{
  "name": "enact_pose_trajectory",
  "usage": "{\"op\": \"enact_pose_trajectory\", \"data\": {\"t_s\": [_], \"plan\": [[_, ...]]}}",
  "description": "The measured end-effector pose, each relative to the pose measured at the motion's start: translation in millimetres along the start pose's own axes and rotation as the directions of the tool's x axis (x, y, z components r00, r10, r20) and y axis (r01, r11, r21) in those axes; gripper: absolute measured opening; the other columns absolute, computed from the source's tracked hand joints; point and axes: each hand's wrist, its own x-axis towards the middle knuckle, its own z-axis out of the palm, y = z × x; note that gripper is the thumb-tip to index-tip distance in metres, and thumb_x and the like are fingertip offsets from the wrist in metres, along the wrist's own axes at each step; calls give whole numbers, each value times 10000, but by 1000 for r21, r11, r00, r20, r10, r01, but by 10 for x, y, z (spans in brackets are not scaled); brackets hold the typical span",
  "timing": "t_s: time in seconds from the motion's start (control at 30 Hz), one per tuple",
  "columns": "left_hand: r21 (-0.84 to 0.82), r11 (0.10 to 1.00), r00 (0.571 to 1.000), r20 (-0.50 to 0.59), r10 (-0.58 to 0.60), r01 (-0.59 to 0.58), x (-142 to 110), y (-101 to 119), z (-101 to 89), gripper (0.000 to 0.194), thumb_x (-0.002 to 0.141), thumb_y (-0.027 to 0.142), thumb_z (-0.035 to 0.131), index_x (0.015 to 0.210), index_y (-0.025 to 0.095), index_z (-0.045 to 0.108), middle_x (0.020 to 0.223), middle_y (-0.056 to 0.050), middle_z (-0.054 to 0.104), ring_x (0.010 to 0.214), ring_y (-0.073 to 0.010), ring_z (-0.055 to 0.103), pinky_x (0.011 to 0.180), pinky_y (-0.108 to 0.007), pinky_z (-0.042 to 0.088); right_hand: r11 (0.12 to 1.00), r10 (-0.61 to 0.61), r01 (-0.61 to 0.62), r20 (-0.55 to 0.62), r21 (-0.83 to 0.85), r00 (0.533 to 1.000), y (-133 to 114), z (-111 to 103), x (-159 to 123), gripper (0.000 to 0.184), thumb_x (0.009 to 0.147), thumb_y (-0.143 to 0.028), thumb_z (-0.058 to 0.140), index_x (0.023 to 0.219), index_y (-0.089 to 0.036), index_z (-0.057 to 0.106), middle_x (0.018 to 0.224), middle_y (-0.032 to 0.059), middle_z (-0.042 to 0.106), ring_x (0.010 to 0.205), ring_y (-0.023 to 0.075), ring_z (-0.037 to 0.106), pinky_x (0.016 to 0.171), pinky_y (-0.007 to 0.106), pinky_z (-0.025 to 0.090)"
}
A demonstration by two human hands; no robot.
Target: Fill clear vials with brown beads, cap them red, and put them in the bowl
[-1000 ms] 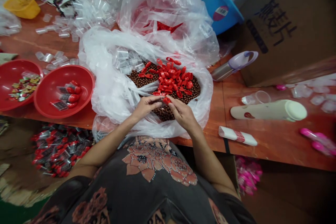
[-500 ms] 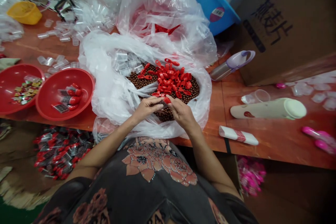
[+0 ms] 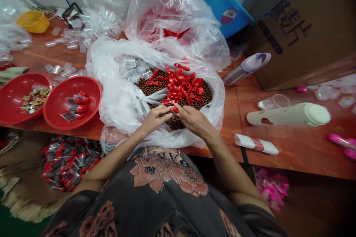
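Head view shows the right hand [image 3: 193,118] holding a small red piece [image 3: 175,110] between thumb and fingers, over brown beads [image 3: 175,123] in a white plastic bag [image 3: 111,81] near the front edge of the tabletop [image 3: 229,126]. Left hand [image 3: 156,119]: fingers narrowed beside the piece — grip cannot be confirmed.

1. The left hand [image 3: 156,119] is bent in, with its thumb and fingers close together.
2. The right hand [image 3: 194,120] has its thumb and fingers pinched too.
3. The tips of both hands almost meet in front of the belly.
4. Both arms are bare below short, dark sleeves [image 3: 257,216], and they reach forward and in.
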Motion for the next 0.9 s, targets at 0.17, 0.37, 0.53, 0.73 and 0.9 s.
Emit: {"op": "enact_pose_trajectory", "data": {"t_s": [0.17,0.37,0.53,0.73,0.9], "plan": [[-389,862,943,67,-326,325,-10,-107,144,415,796,543,687,890,146,762,811,-62,701,709,-161,614,702,-334,549,989,63,-62,-5,134,998,-39,59,7,400,996,-383,446,1358,-282,584,1020,75,645,873,203,598,838,370,527],[-553,750,906,19,-424,363,24,-87,216,425,824,472,649,1077,143,740,909,-89,745,720,-162,659,561,-233,487,559,647,-206,-268,803,714,-151,347,60,397,787,-410,754,1136,-247,655,943,12,665,846,166,644,806,335,556],[-510,763,894,28,-446,397,47,-75,246,387,893,435,561,1112,162,726,811,-46,729,669,-139,623,534,-209,433,654,556,-176,-310,735,771,-278,468,68,376,852,-427,691,1186,-260,649,1099,47,725,998,210,664,940,419,544],[-603,598,811,146,-567,527,110,12,239,677,886,738,422,951,135,724,711,-93,693,596,-166,610,490,-240,415,992,84,-53,-295,114,952,-255,513,51,805,836,-528,689,1489,-172,380,1418,186,554,1302,344,505,1084,583,422],[-583,630,793,41,-607,512,158,26,219,450,897,556,580,911,128,722,610,-63,660,506,-144,582,524,-261,468,999,-41,42,-301,-3,953,-145,553,113,833,833,-417,710,1498,-114,310,1333,223,591,1199,352,568,979,555,490]]}}
